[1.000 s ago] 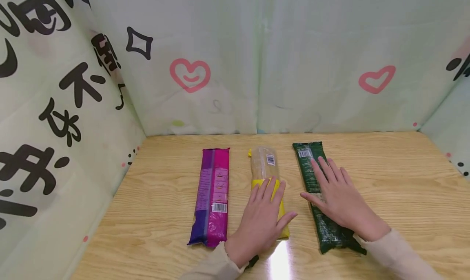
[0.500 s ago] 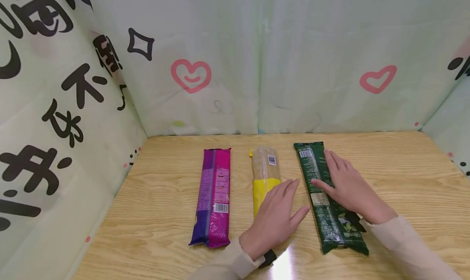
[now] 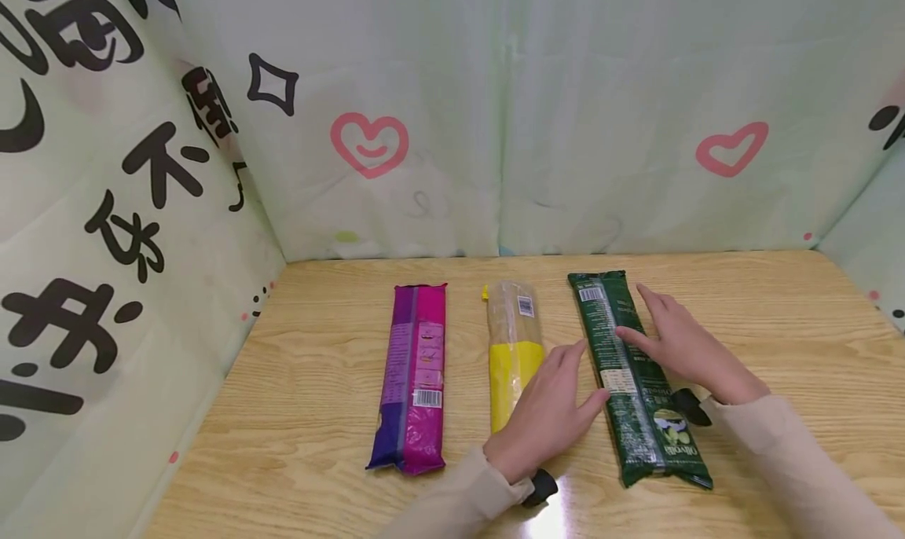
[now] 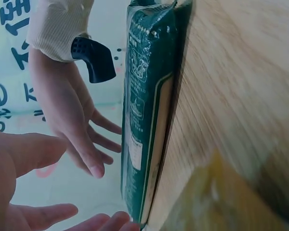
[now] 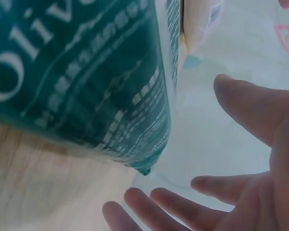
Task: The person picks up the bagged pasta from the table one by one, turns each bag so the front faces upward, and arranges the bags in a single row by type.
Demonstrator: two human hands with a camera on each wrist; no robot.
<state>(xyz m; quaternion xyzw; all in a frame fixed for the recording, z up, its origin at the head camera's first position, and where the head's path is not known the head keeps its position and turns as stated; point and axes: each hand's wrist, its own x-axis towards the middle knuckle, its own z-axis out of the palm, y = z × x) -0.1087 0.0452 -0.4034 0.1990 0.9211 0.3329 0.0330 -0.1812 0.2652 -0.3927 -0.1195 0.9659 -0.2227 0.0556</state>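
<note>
1. On the wood-grain table (image 3: 304,366): dark green packet (image 3: 629,382), lettered "Oliv…", lying flat, slightly aslant, rightmost of three.
2. Right hand (image 3: 682,346) beside its right edge, toward the far half. Fingers extended, thumb apart, crossing over the packet in the head view. Grips nothing; right wrist view shows a gap between fingertips and packet.
3. Left hand (image 3: 547,405) above the lower part of the clear-and-yellow packet (image 3: 514,366). Fingers loose, thumb spread toward the green packet's left edge; holds nothing. Contact with either packet: cannot tell.
4. Green packet thus lies between the hands.
5. Purple-and-pink packet (image 3: 413,374) farther left, apart from both hands.
</note>
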